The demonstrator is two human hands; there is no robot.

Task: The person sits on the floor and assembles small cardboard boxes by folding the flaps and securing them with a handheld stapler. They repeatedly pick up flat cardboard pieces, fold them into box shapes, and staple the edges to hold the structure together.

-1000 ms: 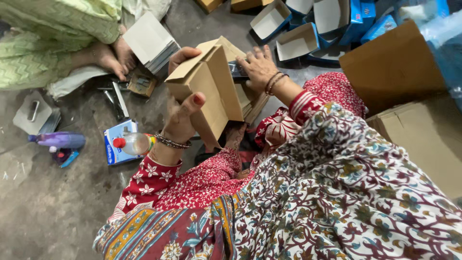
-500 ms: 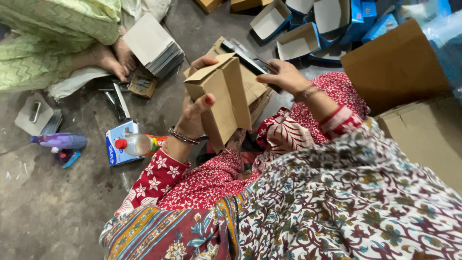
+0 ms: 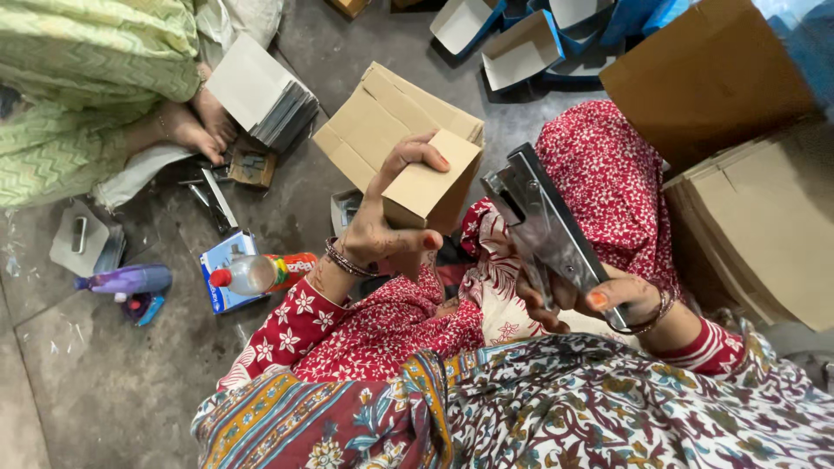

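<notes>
Beside bottle (image 3: 252,273) | left hand (image 3: 378,227): box (image 3: 427,189) | right hand (image 3: 599,300): stapler (image 3: 543,227)

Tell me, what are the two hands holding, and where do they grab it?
The left hand holds a small cardboard box by its end, fingers over the top edge. The right hand grips a metal stapler by its rear handle end.

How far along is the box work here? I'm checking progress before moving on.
Done, it seems: one folded brown carton lies on the floor. In hand: the left hand grips a small brown box, and the right hand holds a metal stapler beside it, apart from it. Left: a stack of flat cardboard sheets lies at the right.
</notes>
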